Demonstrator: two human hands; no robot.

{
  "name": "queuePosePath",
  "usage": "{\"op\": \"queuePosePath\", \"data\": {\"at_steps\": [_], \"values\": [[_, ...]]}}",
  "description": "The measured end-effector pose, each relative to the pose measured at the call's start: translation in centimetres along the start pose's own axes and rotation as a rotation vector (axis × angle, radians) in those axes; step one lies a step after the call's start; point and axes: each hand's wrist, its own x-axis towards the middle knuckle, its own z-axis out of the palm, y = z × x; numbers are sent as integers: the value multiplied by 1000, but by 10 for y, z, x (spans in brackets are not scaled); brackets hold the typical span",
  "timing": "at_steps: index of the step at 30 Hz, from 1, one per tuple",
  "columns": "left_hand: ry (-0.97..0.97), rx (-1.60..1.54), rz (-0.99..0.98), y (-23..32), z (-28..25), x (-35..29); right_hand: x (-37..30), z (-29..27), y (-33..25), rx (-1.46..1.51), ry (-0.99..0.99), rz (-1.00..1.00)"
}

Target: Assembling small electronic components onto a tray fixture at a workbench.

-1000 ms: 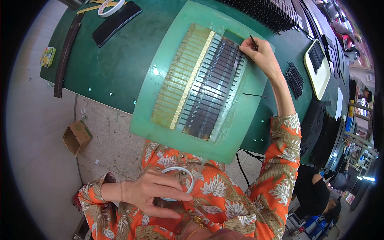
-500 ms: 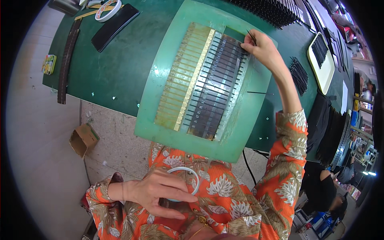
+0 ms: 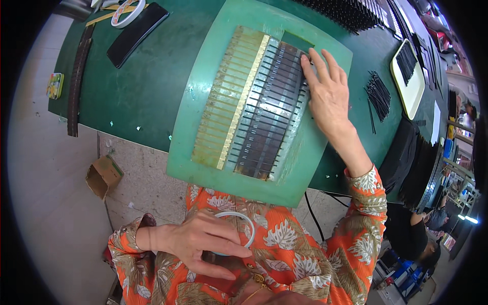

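Observation:
My right hand (image 3: 329, 96) lies over the right side of a green board (image 3: 188, 137), fingers stretched and apart. Its fingertips touch the upper end of a row of thin black rods (image 3: 272, 122), held side by side across dark strips and clear tape. To the left of the rods sits a slotted brass-coloured plate (image 3: 223, 96). In my lap, below the board, my left hand (image 3: 206, 241) holds a white ring-shaped roll of tape (image 3: 251, 231), its fingers hooked through and around it. The grip is partly hidden behind the hand.
A bundle of black rods (image 3: 378, 96) and a cream tray (image 3: 414, 101) with more rods lie to the right. At the upper left are a black phone (image 3: 137, 35), another tape roll (image 3: 117, 20) and a dark strip (image 3: 79, 81). A cardboard box (image 3: 104, 175) stands on the floor.
My right hand has gone from pinching a thin black rod at the board's top right to lying flat with fingers spread. A loose rod on the board's right side is no longer visible there.

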Motion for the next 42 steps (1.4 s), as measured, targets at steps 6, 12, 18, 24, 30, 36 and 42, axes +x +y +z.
{"op": "queuePosePath", "data": {"at_steps": [6, 12, 18, 24, 30, 36, 42], "values": [[-2, 5, 0, -1, 2, 1, -3, -9, 11, 134, -78, 28], [-3, -1, -7, -1, 1, 4, -12, -9, -2, 55, -57, 19], [-8, -9, -31, 0, -1, 4, -12, -14, 0, 137, -89, 47], [-26, -13, -45, -1, -2, 3, -22, -11, -13, 85, -37, 25], [-20, -27, -32, -2, -3, 2, -19, -25, -11, 161, -85, 41], [-21, -28, -16, -7, -2, 5, -33, -15, -24, 76, -45, 17], [5, -10, 20, -12, 0, 1, -33, -32, -23, 152, -93, 31]]}}
